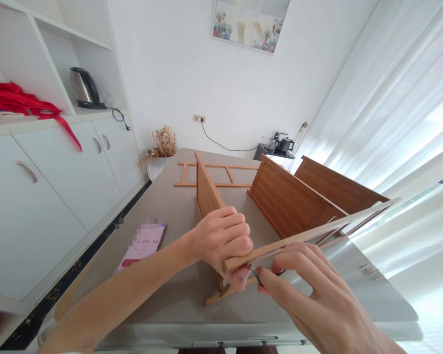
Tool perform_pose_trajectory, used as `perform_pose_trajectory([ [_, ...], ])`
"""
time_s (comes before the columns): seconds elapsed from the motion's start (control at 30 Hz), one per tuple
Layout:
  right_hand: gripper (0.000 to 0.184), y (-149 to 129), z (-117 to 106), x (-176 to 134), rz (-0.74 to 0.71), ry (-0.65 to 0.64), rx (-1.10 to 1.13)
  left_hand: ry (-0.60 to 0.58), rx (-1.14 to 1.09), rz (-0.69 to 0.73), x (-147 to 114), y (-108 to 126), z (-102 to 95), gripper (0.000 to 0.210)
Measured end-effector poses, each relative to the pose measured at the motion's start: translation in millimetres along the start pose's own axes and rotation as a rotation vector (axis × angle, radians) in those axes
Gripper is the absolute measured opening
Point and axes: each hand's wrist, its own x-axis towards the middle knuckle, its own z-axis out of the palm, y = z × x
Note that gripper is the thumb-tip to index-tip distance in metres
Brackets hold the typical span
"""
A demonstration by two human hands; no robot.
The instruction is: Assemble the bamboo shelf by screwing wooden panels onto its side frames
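Observation:
My left hand [223, 236] is closed around the near corner where a light wooden side frame [299, 239] meets a brown wooden panel [209, 191] standing on edge. My right hand [317, 290] pinches a small dark hex key [256, 275] between thumb and fingers. Its tip is at the underside of the frame's upper rail, just beside my left thumb. The screw there is mostly hidden. Two more brown boards, a middle panel [291, 196] and a far-right panel [339, 182], stand upright behind the frame, which reaches across their near ends.
A second wooden frame [229, 185] lies flat at the back of the grey table [162, 305]. Several screws [371, 271] lie at the right. A phone [143, 248] showing a timer is at the left. White cabinets [51, 187] stand left; curtains [402, 98] hang right.

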Motion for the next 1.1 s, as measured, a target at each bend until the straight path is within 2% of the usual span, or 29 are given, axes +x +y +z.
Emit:
perform_pose_trajectory([
  [0.33,0.020,-7.6,-8.6,13.1,0.011,0.008,-0.032,-0.011,0.006,0.006,1.5,-0.8,-2.8,0.033],
  [0.47,0.034,-10.4,-10.0,15.7,0.029,0.015,-0.053,-0.016,0.005,0.007,1.2,-0.9,-3.0,0.036],
  [0.57,0.029,-11.8,-9.0,16.0,0.052,-0.004,-0.024,-0.021,0.009,0.013,1.8,-1.0,-2.9,0.037],
  [0.63,0.022,-12.7,-5.4,14.7,0.096,-0.025,0.047,-0.019,0.007,0.012,1.4,-1.1,-2.4,0.038],
  [0.73,0.020,-15.3,5.1,11.2,0.209,-0.030,0.222,-0.008,-0.012,0.006,-1.2,-2.1,-1.6,0.039],
  [0.87,0.021,-21.4,19.4,7.7,0.450,-0.102,0.596,-0.060,-0.039,0.018,-5.6,-4.7,-2.7,0.035],
  [0.93,0.023,-23.4,24.4,5.6,0.524,-0.104,0.763,-0.081,-0.047,0.029,-6.9,-5.7,-3.7,0.037],
  [1.0,0.023,-23.6,28.7,2.4,0.541,-0.066,0.814,-0.079,-0.049,0.030,-7.5,-6.2,-4.2,0.039],
  [1.1,0.020,-21.8,34.4,-3.0,0.474,-0.019,0.730,-0.080,-0.041,0.023,-7.4,-6.0,-4.1,0.037],
])
